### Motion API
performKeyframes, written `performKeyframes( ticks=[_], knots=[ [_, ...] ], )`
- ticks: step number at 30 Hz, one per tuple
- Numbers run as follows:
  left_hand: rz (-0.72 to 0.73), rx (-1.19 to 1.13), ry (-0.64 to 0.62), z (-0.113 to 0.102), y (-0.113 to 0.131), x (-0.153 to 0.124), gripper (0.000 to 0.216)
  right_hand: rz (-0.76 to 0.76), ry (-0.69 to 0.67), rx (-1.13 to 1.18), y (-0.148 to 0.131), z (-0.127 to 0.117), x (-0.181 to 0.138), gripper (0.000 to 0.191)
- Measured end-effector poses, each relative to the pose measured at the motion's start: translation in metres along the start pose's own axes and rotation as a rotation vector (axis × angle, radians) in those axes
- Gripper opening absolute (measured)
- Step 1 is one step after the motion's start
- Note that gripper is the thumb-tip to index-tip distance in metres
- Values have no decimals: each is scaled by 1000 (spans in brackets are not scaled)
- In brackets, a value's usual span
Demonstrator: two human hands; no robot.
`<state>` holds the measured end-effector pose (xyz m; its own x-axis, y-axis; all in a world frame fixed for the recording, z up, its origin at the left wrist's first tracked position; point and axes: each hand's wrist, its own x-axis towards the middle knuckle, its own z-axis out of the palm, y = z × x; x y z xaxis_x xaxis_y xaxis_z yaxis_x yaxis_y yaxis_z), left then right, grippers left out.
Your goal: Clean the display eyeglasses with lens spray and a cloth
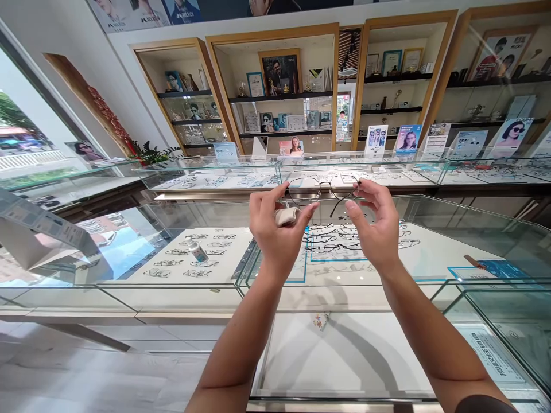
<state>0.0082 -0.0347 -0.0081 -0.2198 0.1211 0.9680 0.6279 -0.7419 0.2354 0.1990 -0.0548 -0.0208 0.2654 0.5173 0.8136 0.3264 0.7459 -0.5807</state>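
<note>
I hold a pair of thin black wire-framed glasses (323,189) up in front of me, above a glass display counter (344,298). My left hand (275,226) pinches the left lens rim and also has a small white cloth (287,215) tucked against the palm. My right hand (375,221) pinches the right side of the frame, near the temple, which hangs folded downwards. Under the glass below my hands lie rows of spectacle frames (331,238) on a white tray.
A small white bottle (197,251) lies on the glass counter at the left. A second glass counter (275,175) runs behind, with upright cards on it. Wooden wall shelves (279,97) hold pictures and trophies. A folded paper stand (38,229) is at far left.
</note>
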Motion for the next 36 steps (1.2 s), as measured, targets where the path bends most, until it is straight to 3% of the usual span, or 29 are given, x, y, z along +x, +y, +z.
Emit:
performKeyframes(
  ticks=[8,12,24,29,36],
  knots=[
    [-113,-57,-141,6,-12,-4,60,-223,119,-140,1,5,-4,44],
    [-140,-63,-134,8,-15,-8,62,-274,119,-164,2,7,-5,46],
    [-173,-67,-96,9,-11,-10,64,-251,104,-91,3,8,-4,46],
    [-95,-69,-29,9,-12,-10,65,-124,113,94,7,4,0,34],
    [-5,-32,-18,11,-12,-13,67,-48,128,141,2,1,3,27]
  ],
)
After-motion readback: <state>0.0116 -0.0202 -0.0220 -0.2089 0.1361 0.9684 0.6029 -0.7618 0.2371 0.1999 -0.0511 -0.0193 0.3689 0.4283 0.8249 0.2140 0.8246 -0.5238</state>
